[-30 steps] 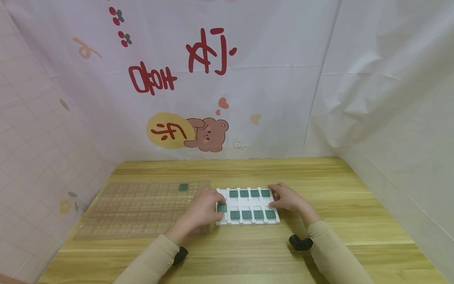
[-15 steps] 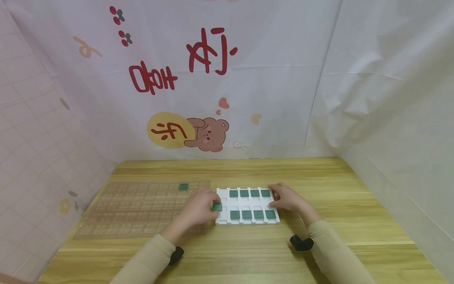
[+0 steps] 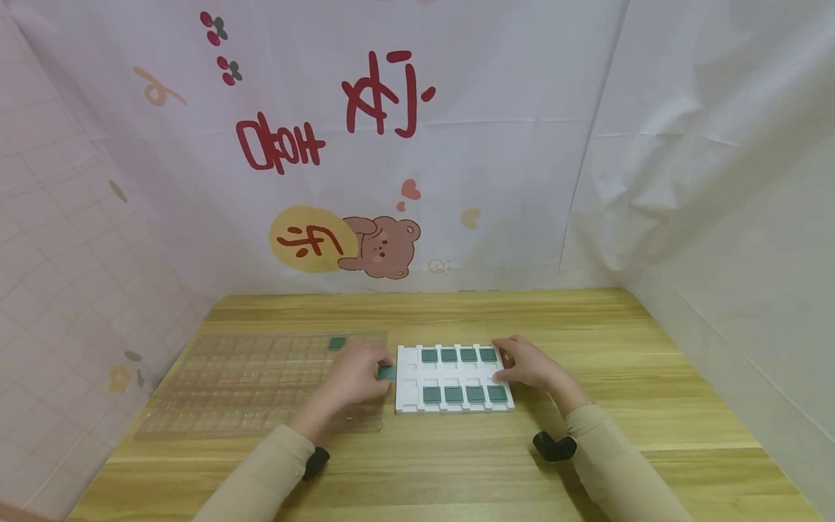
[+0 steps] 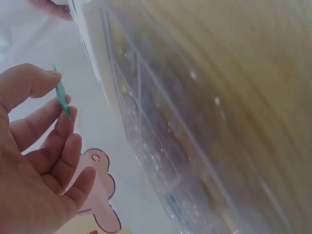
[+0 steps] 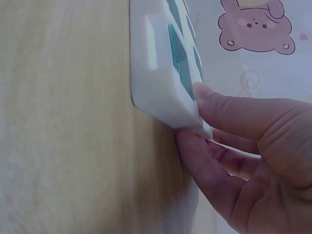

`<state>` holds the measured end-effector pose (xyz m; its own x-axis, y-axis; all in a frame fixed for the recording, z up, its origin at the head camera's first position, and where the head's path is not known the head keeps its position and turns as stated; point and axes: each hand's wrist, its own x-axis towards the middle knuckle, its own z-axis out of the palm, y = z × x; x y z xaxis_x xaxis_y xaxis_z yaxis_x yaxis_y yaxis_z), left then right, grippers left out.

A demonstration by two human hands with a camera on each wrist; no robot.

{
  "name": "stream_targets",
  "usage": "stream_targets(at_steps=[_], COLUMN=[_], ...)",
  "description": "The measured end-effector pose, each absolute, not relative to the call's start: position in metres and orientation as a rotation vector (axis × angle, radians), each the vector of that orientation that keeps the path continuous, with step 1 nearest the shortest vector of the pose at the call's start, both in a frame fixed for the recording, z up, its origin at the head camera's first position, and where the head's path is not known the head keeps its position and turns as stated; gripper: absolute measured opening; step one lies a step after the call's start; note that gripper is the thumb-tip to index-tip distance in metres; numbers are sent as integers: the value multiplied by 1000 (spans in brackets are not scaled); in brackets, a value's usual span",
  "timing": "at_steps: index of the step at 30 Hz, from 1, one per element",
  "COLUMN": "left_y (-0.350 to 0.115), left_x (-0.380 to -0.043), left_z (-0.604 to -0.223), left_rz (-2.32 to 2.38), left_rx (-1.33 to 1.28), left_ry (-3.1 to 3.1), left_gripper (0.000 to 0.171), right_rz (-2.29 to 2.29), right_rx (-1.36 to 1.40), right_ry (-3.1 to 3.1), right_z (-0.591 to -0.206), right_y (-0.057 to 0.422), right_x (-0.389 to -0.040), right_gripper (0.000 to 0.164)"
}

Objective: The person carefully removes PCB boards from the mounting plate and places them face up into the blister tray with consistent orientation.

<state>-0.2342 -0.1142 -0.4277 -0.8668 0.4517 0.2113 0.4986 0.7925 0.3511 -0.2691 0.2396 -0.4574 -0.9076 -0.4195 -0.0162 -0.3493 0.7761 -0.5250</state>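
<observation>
My left hand pinches a small square green chip between thumb and fingers, just left of the white tray. The left wrist view shows this chip edge-on, with the other fingers loosely curled below it. Green chips sit in two rows of the white tray, and its leftmost column holds none. My right hand grips the tray's right end. In the right wrist view, the thumb lies at the tray's top edge and a finger against its side.
A clear compartmented tray lies flat on the wooden table, left of the white tray and partly beneath my left hand. One green chip sits near its far right corner. A printed curtain hangs behind the table.
My left hand has lifted the green chip from the white tray's left column and moved left with it, over the clear tray's right edge. My right hand stays at the tray's end.
</observation>
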Motion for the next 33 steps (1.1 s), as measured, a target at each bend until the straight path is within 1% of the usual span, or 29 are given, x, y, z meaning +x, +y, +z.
stream_targets(at_steps=[6, 21, 33], left_y=[-122, -144, -154], left_x=[-241, -266, -281], left_z=[-425, -414, -404], left_rz=[-631, -686, -709], left_rx=[-710, -659, -645], left_ry=[-2868, -2907, -2886], left_gripper=[18, 23, 20], right_rz=[-804, -804, -809], right_rx=[-608, -608, -604], right_ry=[2827, 2830, 2831], right_z=[-457, -455, -455], right_y=[238, 237, 237], right_x=[-269, -265, -266], right_gripper=[72, 72, 72])
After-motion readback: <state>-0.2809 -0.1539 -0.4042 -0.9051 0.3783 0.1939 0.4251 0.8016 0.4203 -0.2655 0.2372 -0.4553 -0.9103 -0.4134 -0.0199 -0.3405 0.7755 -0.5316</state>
